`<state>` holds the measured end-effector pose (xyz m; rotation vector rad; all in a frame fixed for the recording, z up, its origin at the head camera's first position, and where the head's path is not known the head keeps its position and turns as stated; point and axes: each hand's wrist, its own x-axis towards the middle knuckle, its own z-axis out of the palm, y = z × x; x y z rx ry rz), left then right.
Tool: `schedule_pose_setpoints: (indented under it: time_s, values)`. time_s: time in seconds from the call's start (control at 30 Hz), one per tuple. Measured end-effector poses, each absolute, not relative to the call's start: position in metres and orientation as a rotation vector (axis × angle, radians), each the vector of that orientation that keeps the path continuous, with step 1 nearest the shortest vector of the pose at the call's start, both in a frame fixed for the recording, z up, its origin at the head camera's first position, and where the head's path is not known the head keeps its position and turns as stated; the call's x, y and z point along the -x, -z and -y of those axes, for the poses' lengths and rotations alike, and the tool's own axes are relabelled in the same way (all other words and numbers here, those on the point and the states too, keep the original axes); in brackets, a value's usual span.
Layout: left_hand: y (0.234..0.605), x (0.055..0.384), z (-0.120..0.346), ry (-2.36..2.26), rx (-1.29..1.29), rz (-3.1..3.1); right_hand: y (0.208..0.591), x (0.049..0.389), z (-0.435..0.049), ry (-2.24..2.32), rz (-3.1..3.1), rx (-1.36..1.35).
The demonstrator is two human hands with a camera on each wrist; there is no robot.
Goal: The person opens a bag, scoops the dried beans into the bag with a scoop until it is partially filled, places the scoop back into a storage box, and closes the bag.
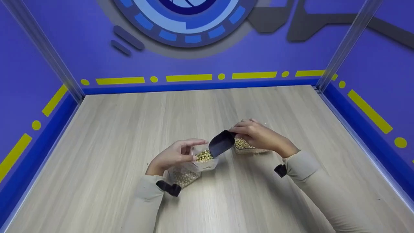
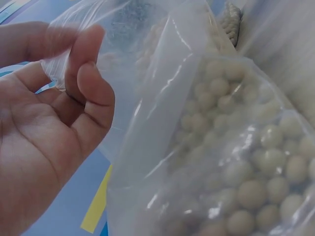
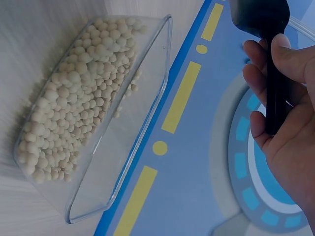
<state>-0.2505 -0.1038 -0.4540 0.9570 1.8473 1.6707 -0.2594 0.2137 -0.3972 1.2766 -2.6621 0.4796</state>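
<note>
My left hand (image 1: 173, 156) pinches the rim of a clear plastic bag (image 2: 147, 162) between thumb and fingers. Small round pale balls (image 2: 256, 191) fill the bag's lower part, and more show at its mouth in the head view. My right hand (image 1: 260, 136) grips the handle of a black scoop (image 1: 221, 144). Tilted toward the left, the scoop has its lip at the bag's mouth; its visible inside looks dark, with no balls seen. Below the right hand stands a clear plastic box (image 3: 142, 132) holding similar balls (image 3: 88, 93), partly hidden by that hand in the head view.
A wood-grain table (image 1: 113, 129) carries everything. Blue printed panels (image 1: 81, 48) with yellow marks enclose the back and both sides, with metal posts (image 1: 351, 42) at the corners. Black straps with small devices (image 1: 169, 188) sit on both wrists.
</note>
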Motion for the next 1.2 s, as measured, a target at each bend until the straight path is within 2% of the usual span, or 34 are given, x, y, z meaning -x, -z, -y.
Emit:
schedule_pose_setpoints:
  time_s: [0.5, 1.2]
  values:
    - [0.451, 0.250, 0.110, -1.688, -0.959, -1.851, 0.402, 0.271, -0.242, -0.789, 2.618, -1.196]
    - [0.455, 0.251, 0.109, -1.661, -0.992, -1.889, 0.400, 0.279, -0.299, -0.374, 2.741, -1.000]
